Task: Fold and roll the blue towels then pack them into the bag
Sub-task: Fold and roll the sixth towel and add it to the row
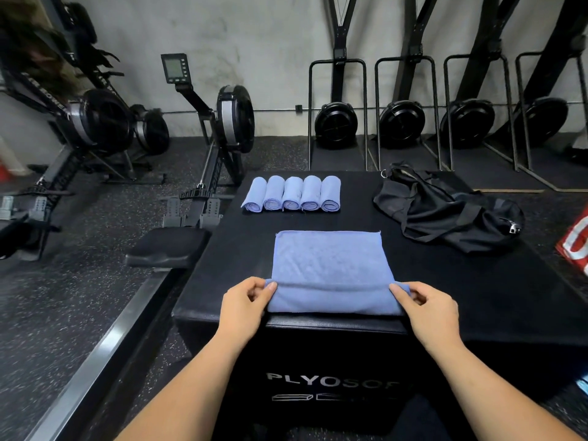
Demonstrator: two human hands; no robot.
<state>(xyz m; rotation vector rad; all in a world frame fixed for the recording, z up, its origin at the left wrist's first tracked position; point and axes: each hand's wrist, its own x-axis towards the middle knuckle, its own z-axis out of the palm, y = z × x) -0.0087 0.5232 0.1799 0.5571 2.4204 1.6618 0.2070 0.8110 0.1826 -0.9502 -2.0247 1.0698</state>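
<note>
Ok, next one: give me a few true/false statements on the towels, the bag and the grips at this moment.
1. Five rolled towels lie side by side at the far side of the box. True.
2. The black bag lies to the left of the rolled row. False: it lies crumpled to the right of the row, on the box top.
3. The left grip and the right grip each pinch a near corner of the flat towel. True.
4. The rolled towels touch the flat towel. False: a strip of bare box top separates them.
</note>
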